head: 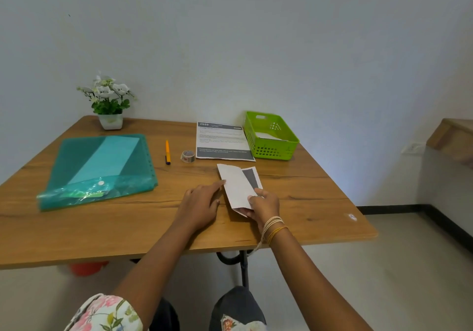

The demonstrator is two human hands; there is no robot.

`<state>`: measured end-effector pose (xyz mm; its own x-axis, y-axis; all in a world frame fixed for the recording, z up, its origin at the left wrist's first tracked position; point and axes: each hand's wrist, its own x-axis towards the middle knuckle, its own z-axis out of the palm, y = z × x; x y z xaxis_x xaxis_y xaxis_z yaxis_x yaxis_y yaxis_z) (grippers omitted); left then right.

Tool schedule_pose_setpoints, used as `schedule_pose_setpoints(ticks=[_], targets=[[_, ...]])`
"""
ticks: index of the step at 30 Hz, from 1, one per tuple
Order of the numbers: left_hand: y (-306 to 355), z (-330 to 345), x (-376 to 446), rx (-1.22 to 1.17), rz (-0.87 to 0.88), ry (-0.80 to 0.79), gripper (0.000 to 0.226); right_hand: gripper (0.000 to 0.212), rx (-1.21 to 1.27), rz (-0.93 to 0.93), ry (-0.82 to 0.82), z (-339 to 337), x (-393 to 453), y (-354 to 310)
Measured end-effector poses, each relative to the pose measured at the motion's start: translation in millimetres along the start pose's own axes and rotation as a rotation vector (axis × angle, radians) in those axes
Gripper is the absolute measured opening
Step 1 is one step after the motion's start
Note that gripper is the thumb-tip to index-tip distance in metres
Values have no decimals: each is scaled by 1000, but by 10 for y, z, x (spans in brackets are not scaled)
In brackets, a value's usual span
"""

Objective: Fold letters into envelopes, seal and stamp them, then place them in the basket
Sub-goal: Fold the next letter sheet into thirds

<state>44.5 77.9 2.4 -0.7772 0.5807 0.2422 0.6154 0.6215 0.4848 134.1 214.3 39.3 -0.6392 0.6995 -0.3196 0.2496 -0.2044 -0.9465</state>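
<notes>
A folded letter [236, 185], white with a grey band showing at its right, lies on the wooden table [128, 223] in front of me. My right hand [263, 204] pinches its near right corner. My left hand [199, 202] lies flat beside it, its forefinger touching the letter's left edge. Farther back lies a flat printed letter [221, 140]. A roll of tape [188, 156] stands left of that sheet. The green basket [271, 149] sits at the back right with a white envelope [268, 136] inside it.
A teal plastic folder [99, 169] covers the left part of the table. A yellow pen [167, 151] lies between the folder and the tape. A potted plant with white flowers [108, 103] stands at the back left, against the wall.
</notes>
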Motion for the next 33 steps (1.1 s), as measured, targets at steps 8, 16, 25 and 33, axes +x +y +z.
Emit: schedule_pose_setpoints(ticks=[8, 16, 25, 33], targets=[[-46, 11, -21, -47, -11, 85, 39, 37, -734, -367, -105, 25, -105, 66], [-30, 12, -21, -75, -25, 102, 53, 49, -1069, -713, -130, 123, -313, 93], [13, -40, -27, -8, -18, 89, 93, 30, -323, -545, 180, -2, -162, -49], [-22, 42, 0, 55, 16, 61, 67, 20, -507, -267, 107, -289, 258, -93]])
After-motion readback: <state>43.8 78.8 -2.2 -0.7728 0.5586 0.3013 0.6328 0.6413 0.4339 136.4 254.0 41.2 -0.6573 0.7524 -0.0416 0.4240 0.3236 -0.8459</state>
